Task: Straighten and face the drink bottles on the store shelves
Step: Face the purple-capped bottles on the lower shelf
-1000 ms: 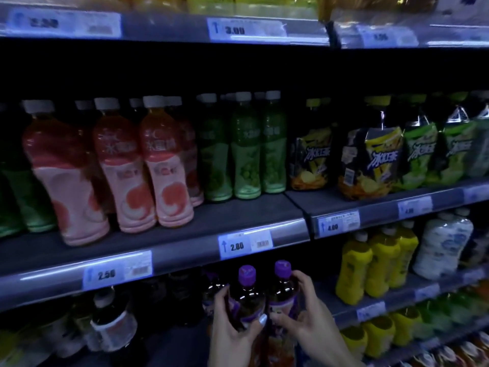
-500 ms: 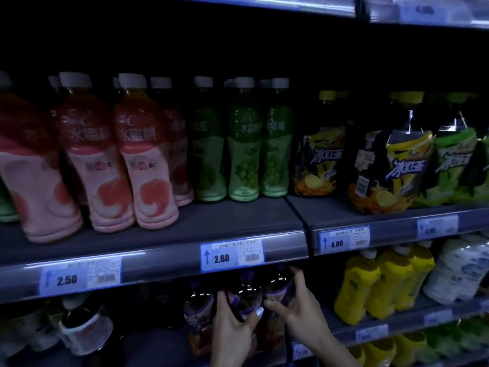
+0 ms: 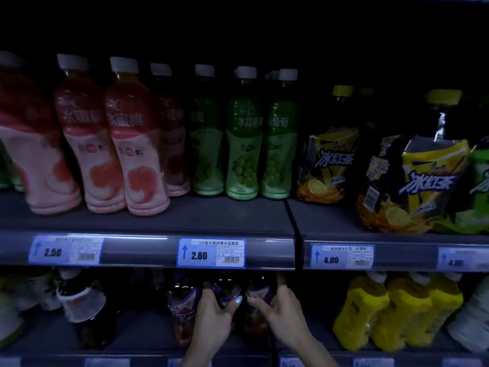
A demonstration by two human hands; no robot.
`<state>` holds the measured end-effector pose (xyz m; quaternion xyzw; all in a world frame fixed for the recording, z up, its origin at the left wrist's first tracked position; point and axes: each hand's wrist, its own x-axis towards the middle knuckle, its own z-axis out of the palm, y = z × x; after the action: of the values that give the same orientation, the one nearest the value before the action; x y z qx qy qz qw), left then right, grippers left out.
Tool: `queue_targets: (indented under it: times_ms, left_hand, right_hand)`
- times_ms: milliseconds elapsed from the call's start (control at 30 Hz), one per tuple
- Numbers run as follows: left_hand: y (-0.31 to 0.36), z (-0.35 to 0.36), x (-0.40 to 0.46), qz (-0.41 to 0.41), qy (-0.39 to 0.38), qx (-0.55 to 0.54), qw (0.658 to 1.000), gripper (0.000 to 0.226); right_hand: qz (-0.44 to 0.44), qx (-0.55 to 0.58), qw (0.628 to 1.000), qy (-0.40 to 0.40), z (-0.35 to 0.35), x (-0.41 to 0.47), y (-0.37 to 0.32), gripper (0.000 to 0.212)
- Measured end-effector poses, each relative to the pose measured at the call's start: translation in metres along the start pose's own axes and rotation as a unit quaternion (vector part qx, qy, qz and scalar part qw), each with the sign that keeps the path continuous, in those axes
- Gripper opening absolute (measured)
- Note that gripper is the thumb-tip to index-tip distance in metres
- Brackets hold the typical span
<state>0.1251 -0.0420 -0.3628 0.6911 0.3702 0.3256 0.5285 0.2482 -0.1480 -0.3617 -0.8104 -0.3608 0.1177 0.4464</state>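
On the lower shelf stand dark bottles with purple labels. My left hand [image 3: 215, 317] wraps around the middle purple-label bottle [image 3: 227, 292]. My right hand [image 3: 280, 311] grips the neighbouring purple-label bottle [image 3: 258, 290] from its right side, index finger raised along it. A third such bottle [image 3: 182, 300] stands just left of my left hand. Their caps are hidden behind the shelf rail [image 3: 148, 251]. Above, pink peach bottles [image 3: 135, 144] and green grape bottles [image 3: 244, 139] stand in rows.
Yellow-capped iced tea bottles [image 3: 328, 160] and a larger one [image 3: 420, 181] stand on the right upper shelf. Yellow bottles [image 3: 391, 311] fill the lower right. A dark bottle with a white label [image 3: 82, 305] leans at lower left. Price tags [image 3: 210, 252] line the rail.
The view has moved in closer and lower, so the purple caps have gone behind the shelf rail. Both hands keep their hold on the two purple-label bottles, pushed deeper in.
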Motion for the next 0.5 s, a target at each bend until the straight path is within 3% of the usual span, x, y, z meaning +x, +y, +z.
queue_targets:
  times_ms: [133,300,500]
  left_hand:
    - [0.003,0.002,-0.009,0.009,0.033,0.030,0.999,0.087]
    - [0.006,0.009,-0.012,-0.012,0.064,0.046,0.997,0.083]
    - [0.015,0.013,-0.016,-0.033,0.096,0.048,0.994,0.090]
  right_hand:
    - [-0.027,0.012,0.999,-0.022,-0.001,0.006,0.004,0.076]
    - [-0.030,0.051,0.998,-0.023,-0.002,0.002,0.009,0.098]
    - [-0.019,0.070,0.997,-0.029,-0.004,0.005,0.002,0.100]
